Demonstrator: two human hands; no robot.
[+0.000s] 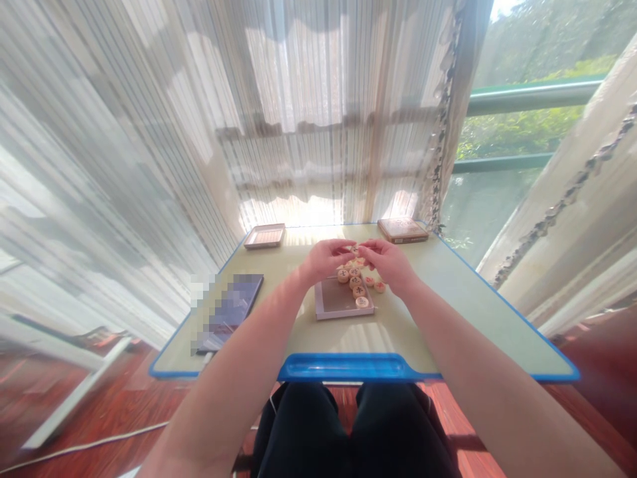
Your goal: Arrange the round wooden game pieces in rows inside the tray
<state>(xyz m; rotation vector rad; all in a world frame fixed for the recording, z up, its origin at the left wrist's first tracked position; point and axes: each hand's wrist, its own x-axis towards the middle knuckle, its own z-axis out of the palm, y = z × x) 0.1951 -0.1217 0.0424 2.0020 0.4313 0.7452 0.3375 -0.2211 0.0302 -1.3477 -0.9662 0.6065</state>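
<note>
- Fingers of the left hand (328, 257) and right hand (386, 261) curl inward, tips nearly meeting around a round, character-marked piece (355, 249); which of them pinches it cannot be told.
- Below, an open shallow box (319, 307) sits mid-surface, between the left and right edges. A loose line of pieces (359, 291) runs down its right side to the near right corner, while much of its left part lies bare.
- Just outside its right wall, two red-marked pieces (380, 287) rest on the surface (478, 318); more show beyond, partly behind the hands.
- The pieces are thus split between box and surface, unstacked; the full count is hidden.
- Farther out, a shallow tray (256, 246) occupies the far left corner, a flat closed case (403, 230) the far right, and a dark tablet (239, 302) lies by the left edge.
</note>
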